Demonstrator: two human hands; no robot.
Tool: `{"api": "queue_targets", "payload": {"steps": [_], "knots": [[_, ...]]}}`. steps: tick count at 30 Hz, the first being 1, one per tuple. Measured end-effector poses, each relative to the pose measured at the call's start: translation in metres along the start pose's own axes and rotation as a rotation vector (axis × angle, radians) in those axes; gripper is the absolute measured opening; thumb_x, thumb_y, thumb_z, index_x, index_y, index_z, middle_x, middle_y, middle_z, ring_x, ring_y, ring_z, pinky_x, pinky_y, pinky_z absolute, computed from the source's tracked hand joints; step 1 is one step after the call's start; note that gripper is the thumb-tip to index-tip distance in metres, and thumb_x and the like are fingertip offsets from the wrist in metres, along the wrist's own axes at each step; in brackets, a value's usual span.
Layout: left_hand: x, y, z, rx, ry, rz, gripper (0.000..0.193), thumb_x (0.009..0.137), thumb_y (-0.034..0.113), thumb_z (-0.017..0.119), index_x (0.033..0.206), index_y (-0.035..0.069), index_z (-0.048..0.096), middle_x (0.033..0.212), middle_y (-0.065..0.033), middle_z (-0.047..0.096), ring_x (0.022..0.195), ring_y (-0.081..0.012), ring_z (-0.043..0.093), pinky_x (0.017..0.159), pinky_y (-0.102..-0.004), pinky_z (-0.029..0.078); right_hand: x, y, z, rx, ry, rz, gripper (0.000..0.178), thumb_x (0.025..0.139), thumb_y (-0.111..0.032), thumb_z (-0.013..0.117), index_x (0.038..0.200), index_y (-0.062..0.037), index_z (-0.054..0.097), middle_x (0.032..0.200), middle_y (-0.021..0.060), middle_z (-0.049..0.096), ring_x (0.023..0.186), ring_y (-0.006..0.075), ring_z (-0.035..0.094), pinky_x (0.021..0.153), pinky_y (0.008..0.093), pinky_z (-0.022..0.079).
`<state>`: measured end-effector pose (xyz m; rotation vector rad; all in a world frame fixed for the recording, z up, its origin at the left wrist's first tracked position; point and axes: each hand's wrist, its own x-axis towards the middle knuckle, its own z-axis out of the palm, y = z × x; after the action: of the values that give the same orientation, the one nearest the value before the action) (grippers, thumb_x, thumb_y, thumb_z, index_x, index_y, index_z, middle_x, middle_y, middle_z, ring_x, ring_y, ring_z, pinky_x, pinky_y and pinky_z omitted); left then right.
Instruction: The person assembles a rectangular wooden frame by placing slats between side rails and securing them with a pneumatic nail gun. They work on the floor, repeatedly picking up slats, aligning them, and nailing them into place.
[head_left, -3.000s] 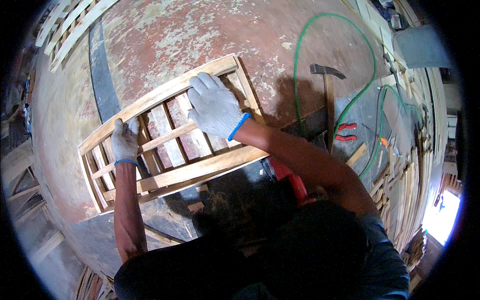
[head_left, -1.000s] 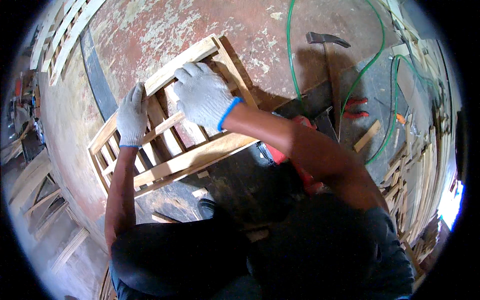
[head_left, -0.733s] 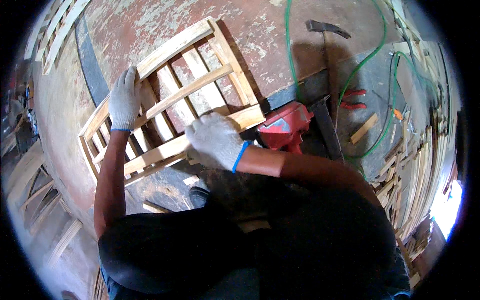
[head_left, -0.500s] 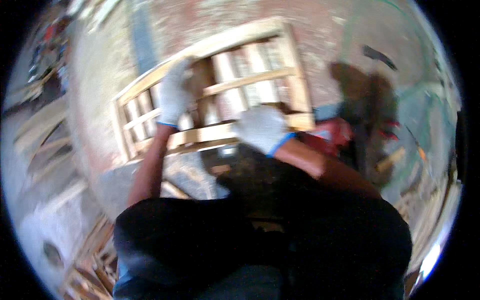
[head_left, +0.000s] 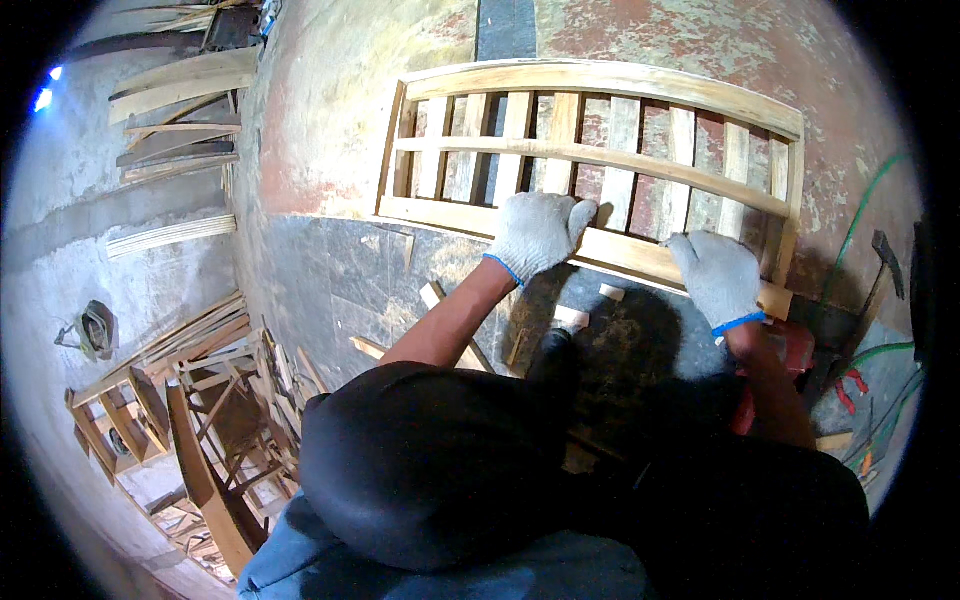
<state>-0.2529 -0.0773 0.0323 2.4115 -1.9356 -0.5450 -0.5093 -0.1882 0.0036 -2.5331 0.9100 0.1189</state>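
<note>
A slatted wooden frame (head_left: 632, 263) of pale timber lies ahead of me, with upright slats crossed by one long middle rail. My left hand (head_left: 540, 232), in a grey knitted glove with a blue cuff, is closed over the near rail left of its middle. Farther right along that same rail, my right hand (head_left: 718, 275) wears a matching glove and is closed on it too. The fingertips of both hands are partly hidden behind the rail. Small wood offcuts (head_left: 571, 317) lie on the dark floor between my arms.
Right of the frame are a hammer (head_left: 885, 262), a green hose (head_left: 868, 205) and a red object (head_left: 797, 350) partly behind my right forearm. Scrap wood and a small wooden frame (head_left: 115, 425) are piled at the lower left. More boards (head_left: 185, 78) rest along the left wall.
My left hand has moved from across the slats to the near rail. My right hand stays on that rail, nearer its right end. The view has turned left, and the frame appears farther right.
</note>
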Motion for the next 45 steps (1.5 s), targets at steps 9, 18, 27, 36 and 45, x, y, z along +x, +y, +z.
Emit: {"api": "queue_targets", "payload": {"steps": [9, 18, 27, 36, 45], "knots": [[-0.004, -0.042, 0.018, 0.130, -0.017, -0.060, 0.049, 0.107, 0.042, 0.044, 0.087, 0.010, 0.075, 0.072, -0.0212, 0.069, 0.061, -0.0381, 0.067, 0.055, -0.0530, 0.049, 0.016, -0.009, 0.009, -0.043, -0.005, -0.178, 0.019, 0.095, -0.023, 0.058, 0.103, -0.0138, 0.072, 0.083, 0.0112, 0.071, 0.077, 0.0301, 0.072, 0.067, 0.0465, 0.057], [-0.005, -0.031, 0.023, -0.009, 0.111, -0.061, 0.062, 0.107, 0.054, 0.043, 0.080, 0.003, 0.067, 0.074, -0.0238, 0.065, 0.073, -0.0469, 0.065, 0.068, -0.0525, 0.050, 0.009, -0.017, 0.020, 0.277, 0.171, 0.113, 0.049, 0.099, -0.040, 0.049, 0.082, -0.0038, 0.078, 0.082, 0.0217, 0.074, 0.075, 0.0380, 0.074, 0.069, 0.0548, 0.057], [-0.008, -0.019, 0.018, -0.071, 0.186, -0.021, 0.056, 0.107, 0.048, 0.045, 0.081, 0.003, 0.068, 0.069, -0.0214, 0.064, 0.068, -0.0433, 0.065, 0.065, -0.0513, 0.049, 0.013, -0.020, 0.039, 0.238, 0.239, 0.091, 0.027, 0.085, -0.025, 0.062, 0.088, -0.0066, 0.081, 0.087, 0.0167, 0.078, 0.078, 0.0356, 0.077, 0.064, 0.0532, 0.059], [-0.008, -0.032, 0.025, -0.081, 0.073, -0.093, 0.052, 0.107, 0.044, 0.047, 0.091, 0.002, 0.072, 0.081, -0.0236, 0.069, 0.080, -0.0451, 0.067, 0.072, -0.0511, 0.051, 0.006, -0.017, 0.035, 0.337, 0.178, 0.137, 0.030, 0.088, -0.028, 0.060, 0.085, -0.0064, 0.081, 0.083, 0.0178, 0.077, 0.075, 0.0351, 0.076, 0.065, 0.0544, 0.059], [0.001, -0.031, 0.009, -0.238, 0.048, -0.137, 0.047, 0.109, 0.040, 0.048, 0.101, 0.002, 0.074, 0.086, -0.0205, 0.071, 0.079, -0.0385, 0.069, 0.075, -0.0445, 0.053, 0.004, -0.015, 0.024, 0.320, 0.179, 0.130, 0.041, 0.094, -0.038, 0.057, 0.080, -0.0068, 0.079, 0.072, 0.0171, 0.074, 0.065, 0.0339, 0.074, 0.058, 0.0518, 0.057]]}}
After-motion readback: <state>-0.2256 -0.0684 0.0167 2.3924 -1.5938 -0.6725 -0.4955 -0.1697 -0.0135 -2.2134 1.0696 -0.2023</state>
